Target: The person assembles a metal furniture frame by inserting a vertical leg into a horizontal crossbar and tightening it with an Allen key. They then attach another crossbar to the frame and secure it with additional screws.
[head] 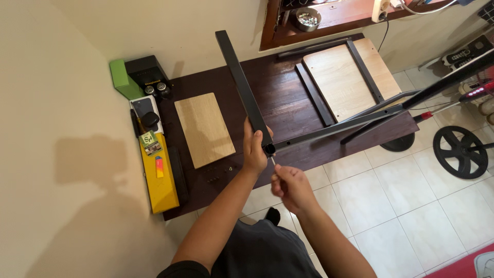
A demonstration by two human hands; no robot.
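Low in the centre, the right hand [292, 186] pinches one thin metal tool [273, 161], fingers closed. Just above, the left hand [254, 150] wraps one black square tube [243, 87] near its open end; it looks stiff, light, smooth. Beyond lie two pale wooden boards [204, 129].

Head view, steeply down, close

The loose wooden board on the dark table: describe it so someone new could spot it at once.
Start at the dark brown table against the wall. Left of the black square tube gripped by the left hand lies a light wooden board, flat and alone. Unlike the larger panel to the right, it carries no black metal bars.
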